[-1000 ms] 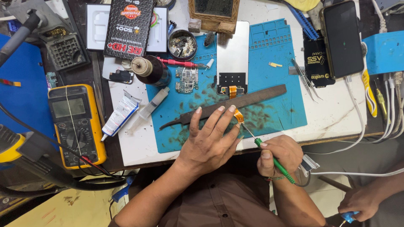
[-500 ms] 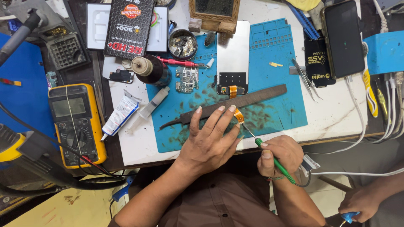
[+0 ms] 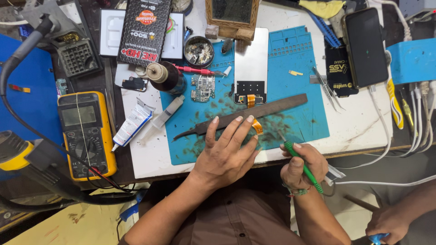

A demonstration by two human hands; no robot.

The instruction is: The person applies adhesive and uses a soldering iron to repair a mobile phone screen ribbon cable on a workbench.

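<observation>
My left hand lies flat on the blue work mat, its fingertips pressing a small orange flex cable beside a long dark metal file. At the table's front edge my right hand grips a green-handled tool. Its thin metal tip points up-left toward the flex cable and stops a little short of it. A phone screen panel lies face down at the back of the mat, with a small circuit board to its left.
A yellow multimeter, a glue tube and a syringe lie left of the mat. Tweezers, a black phone and white cables are on the right. Another person's hand shows at bottom right.
My right hand has shifted slightly right, drawing the tool tip a little away from the orange flex cable. My left hand stays put.
</observation>
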